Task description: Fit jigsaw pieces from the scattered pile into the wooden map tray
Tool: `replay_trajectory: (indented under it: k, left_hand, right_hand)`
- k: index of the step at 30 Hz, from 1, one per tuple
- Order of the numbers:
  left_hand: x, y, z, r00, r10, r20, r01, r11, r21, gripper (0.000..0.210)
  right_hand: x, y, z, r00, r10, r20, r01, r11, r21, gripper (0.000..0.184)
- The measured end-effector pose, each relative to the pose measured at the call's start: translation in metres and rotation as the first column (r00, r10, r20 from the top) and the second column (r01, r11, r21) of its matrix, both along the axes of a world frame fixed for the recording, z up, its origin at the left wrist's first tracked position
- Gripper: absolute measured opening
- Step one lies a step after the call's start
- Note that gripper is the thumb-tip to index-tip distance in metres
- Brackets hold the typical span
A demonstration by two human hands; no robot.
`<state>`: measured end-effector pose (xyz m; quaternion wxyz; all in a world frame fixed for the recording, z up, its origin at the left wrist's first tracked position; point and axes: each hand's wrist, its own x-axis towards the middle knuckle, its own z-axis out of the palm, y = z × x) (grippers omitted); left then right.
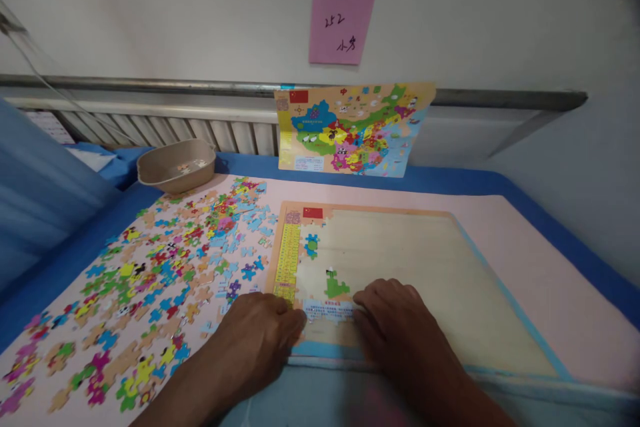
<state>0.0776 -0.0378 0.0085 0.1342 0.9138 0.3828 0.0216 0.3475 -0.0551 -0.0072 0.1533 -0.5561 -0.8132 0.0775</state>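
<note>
A jigsaw board (400, 260) lies in front of me, with joined pieces along its left side and lower left. My left hand (265, 330) rests over the board's lower left edge, its fingers bent and pressed together, the thumb at the left end of a white text strip (325, 312). At that strip's right end is my right hand (395, 317), fingers curled down; whatever its fingertips hold, if anything, is hidden. Just above the strip sit a green piece cluster (337, 286) and, higher up, a blue-green piece (312, 246).
Many loose jigsaw pieces (165, 260) spread over the pink sheet on the left. Behind them stands a beige basin (177, 167) with a few pieces inside. A printed map picture (350, 130) leans upright against the metal rail (500, 99). A blue curtain (45, 194) hangs at left.
</note>
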Motion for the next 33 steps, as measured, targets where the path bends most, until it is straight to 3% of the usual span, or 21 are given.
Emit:
replay_trajectory:
  k: [5,26,33]
  left_hand:
    - [-0.0006,-0.0006,-0.0013,1.000,-0.006,0.013,0.006,1.000,0.001,0.023]
    - [0.0030,-0.0017,0.0024,1.000,-0.006,-0.004,0.006,1.000,0.025,0.021]
    - [0.0059,0.0013,-0.0011,0.999,-0.014,0.039,0.012,0.999,0.042,0.021]
  right_hand:
    - [-0.0024,-0.0012,0.0002,0.997,-0.006,0.082,0.005,1.000,0.018,0.024]
    - [-0.0069,-0.0037,-0.0028,1.000,0.012,0.018,-0.012,1.000,0.027,0.029]
    - [-0.0058,-0.0010,-0.0038,1.000,-0.013,-0.018,0.012,0.997,-0.070,0.025]
